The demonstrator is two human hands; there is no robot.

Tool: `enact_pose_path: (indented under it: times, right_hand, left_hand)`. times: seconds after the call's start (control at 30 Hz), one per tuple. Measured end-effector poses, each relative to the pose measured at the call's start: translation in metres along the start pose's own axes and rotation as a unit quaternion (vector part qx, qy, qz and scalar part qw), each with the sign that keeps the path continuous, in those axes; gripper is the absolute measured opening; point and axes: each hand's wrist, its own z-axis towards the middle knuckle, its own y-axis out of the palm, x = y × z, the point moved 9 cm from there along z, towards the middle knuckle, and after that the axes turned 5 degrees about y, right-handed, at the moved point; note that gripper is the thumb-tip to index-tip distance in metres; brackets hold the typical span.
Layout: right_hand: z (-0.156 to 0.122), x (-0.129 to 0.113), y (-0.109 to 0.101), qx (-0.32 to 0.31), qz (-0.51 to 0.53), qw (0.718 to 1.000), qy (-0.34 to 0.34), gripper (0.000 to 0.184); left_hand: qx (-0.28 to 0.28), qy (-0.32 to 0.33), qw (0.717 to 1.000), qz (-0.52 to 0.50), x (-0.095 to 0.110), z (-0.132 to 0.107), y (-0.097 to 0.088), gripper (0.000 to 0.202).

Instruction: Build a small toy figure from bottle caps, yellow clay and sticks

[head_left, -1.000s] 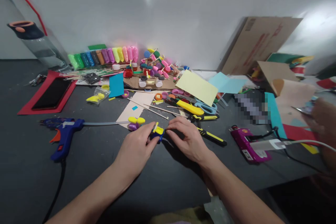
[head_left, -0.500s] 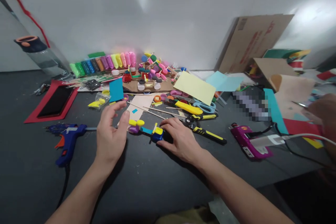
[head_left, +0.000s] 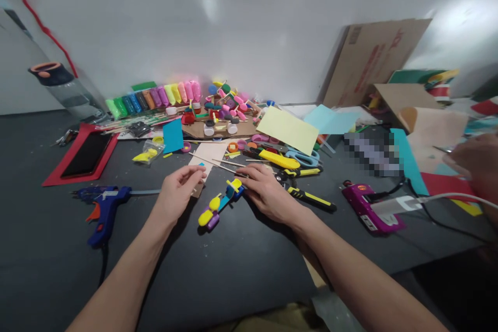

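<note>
On the dark table a small craft model (head_left: 222, 201) lies at a slant, with yellow and purple foam-like lumps at its near end, a blue strip and a blue-and-yellow far end. My right hand (head_left: 266, 192) is closed at that far end, its fingertips partly hidden. Thumb and fingers of my left hand (head_left: 179, 189) are drawn together over the beige card (head_left: 210, 155), beside a tiny blue paper piece (head_left: 202, 165). What they pinch, if anything, cannot be made out. Thin wooden sticks (head_left: 218, 164) lie just beyond both hands.
A blue glue gun (head_left: 105, 212) lies left, and a phone (head_left: 86, 154) on red card behind it. Yellow-black pliers (head_left: 307, 197), a yellow cutter (head_left: 279, 158) and blue scissors (head_left: 303, 156) lie right. Farther right are a magenta power block (head_left: 371, 207) and another person's hand (head_left: 472, 161).
The model has turned, its yellow-purple end swinging toward me. My left hand has come down to the beige card and its fingers have closed. The right hand stays at the blue end.
</note>
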Motion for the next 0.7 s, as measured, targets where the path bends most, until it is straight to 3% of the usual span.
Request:
enact_pose_path:
  times: [0.23,0.43,0.57,0.7]
  right_hand:
    - [0.004,0.006,-0.004,0.045,0.040,0.998,0.030,0.021]
    - [0.002,0.014,-0.030,0.080,0.091,0.981,0.151,0.021]
    - [0.013,0.015,-0.035,0.000,0.098,0.971,0.216,0.019]
    - [0.028,0.019,-0.017,-0.137,0.090,0.951,0.262,0.020]
  left_hand:
    - [-0.079,-0.037,0.996,-0.009,-0.003,-0.004,0.020,0.040]
    - [-0.115,-0.058,0.991,-0.025,-0.008,-0.007,0.032,0.036]
    - [-0.133,-0.060,0.989,-0.035,-0.009,-0.009,0.038,0.033]
    - [-0.141,-0.058,0.988,-0.039,-0.010,-0.010,0.042,0.030]
